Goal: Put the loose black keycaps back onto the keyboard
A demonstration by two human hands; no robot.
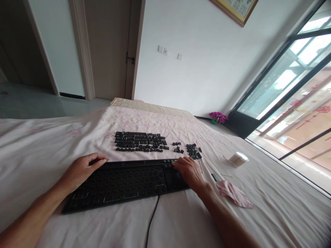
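Observation:
A black keyboard point(129, 181) with its keycaps off lies on the bed, its cable edge toward me and its left end tilted nearer. My left hand point(86, 165) is closed at the far left edge, thumb and fingers pinched together on the rim. My right hand point(189, 170) rests over the far right part, fingers curled onto the edge and covering some of the key bed. Beyond the keyboard, loose black keycaps point(139, 141) are laid out in rows, with smaller groups of keycaps point(192, 150) to the right.
A black cable point(152, 220) runs from the keyboard toward me. On the right are a pink cloth point(235, 194), a small dark strip point(214, 177) and a clear tub of cotton swabs point(238, 159), with loose swabs around. The rumpled pale bedsheet point(279, 186) spreads underneath.

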